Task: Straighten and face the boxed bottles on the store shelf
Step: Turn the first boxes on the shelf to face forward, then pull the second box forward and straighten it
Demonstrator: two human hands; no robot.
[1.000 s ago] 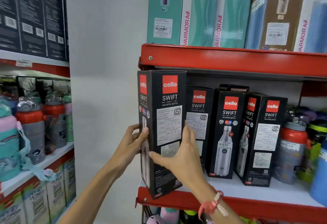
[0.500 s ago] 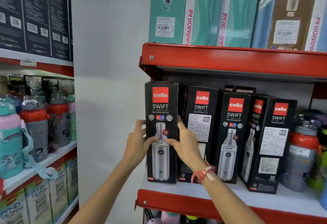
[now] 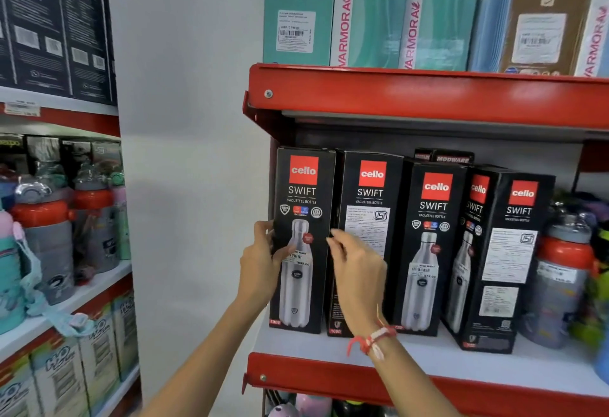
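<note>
Bright, even store light falls from above, and the upper red shelf (image 3: 428, 97) throws a dim band of shadow across the tops of the Cello boxes (image 3: 303, 238) in front of me. My right hand (image 3: 357, 271) smears with motion blur at the fingers. The wide lens bows the verticals outward, and the bottles (image 3: 46, 238) at the left edge go soft.

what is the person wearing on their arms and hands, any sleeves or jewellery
Both forearms are bare, with no sleeves in view. The left hand shows no rings, gloves or bands. The right hand is also ungloved, but its wrist carries a red and white thread band, knotted, with loose ends sticking out. No watch shows on either wrist.
</note>
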